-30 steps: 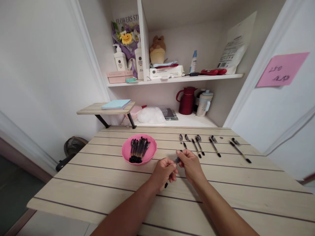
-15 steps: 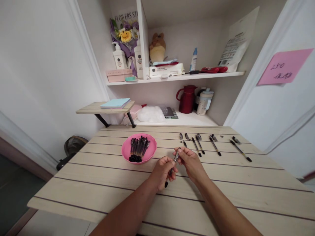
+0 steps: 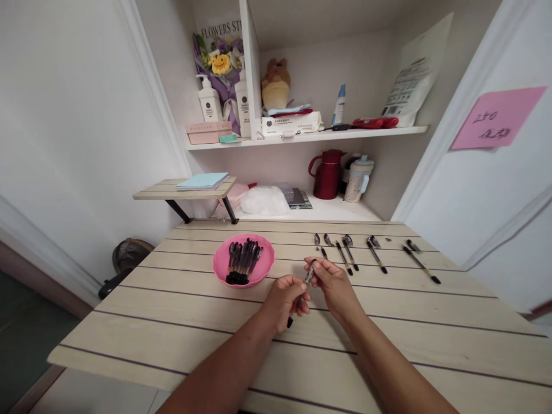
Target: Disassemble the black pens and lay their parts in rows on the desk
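Both my hands meet over the middle of the wooden table (image 3: 172,322) and grip one black pen (image 3: 301,294). My left hand (image 3: 284,298) is closed round its lower barrel, whose black end sticks out below the fingers. My right hand (image 3: 333,284) pinches the pen's upper, silvery end. A pink bowl (image 3: 244,261) with several black pens in it stands just left of my hands. Beyond my right hand, pen parts (image 3: 347,253) lie in a row: thin refills with caps beside them.
A small raised wooden stand (image 3: 185,190) with a blue notebook sits at the table's far left. Behind the table is a shelf niche holding a red jug (image 3: 326,175), a white jug, bottles and a plush toy. A pink note (image 3: 495,118) hangs on the right wall.
My hands have shifted slightly on the pen; the right hand moved from the pen's tip to pinching its silvery upper part. Everything on the table stays in place.
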A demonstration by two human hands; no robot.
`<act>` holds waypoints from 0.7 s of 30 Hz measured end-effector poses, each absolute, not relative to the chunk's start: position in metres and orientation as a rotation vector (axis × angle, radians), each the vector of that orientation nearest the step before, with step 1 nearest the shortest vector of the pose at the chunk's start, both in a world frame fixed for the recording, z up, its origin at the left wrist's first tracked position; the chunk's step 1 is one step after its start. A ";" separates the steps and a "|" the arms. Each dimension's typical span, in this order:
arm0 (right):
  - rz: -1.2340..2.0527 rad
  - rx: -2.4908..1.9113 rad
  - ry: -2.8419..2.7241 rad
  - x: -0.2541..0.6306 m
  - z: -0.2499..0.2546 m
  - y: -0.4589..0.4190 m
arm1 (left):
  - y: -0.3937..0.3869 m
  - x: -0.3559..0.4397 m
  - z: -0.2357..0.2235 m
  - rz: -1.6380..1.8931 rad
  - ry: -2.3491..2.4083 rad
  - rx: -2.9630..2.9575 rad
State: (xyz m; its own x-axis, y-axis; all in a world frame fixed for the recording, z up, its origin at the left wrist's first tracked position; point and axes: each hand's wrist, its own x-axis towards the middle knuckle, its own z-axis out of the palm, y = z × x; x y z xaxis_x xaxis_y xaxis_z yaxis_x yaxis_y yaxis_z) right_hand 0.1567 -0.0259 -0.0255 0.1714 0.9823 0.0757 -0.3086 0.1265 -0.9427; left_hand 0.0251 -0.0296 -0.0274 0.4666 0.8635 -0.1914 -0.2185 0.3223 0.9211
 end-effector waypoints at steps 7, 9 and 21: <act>1.112 -0.979 -0.896 0.157 -0.023 -0.026 | -0.029 0.027 -0.031 0.808 0.757 0.991; 1.124 -0.975 -0.879 0.157 -0.022 -0.026 | -0.029 0.027 -0.032 0.804 0.737 0.994; 1.064 -0.993 -0.879 0.159 -0.020 -0.024 | -0.029 0.023 -0.031 0.798 0.655 0.947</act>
State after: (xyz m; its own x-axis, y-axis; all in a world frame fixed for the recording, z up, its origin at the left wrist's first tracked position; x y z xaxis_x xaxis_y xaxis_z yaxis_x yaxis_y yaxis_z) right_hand 0.1593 -0.0244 -0.0201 0.2560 0.9615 0.0999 -0.2799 0.1726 -0.9444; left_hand 0.0234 -0.0292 -0.0306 0.5485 0.8242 -0.1408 -0.2988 0.3504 0.8877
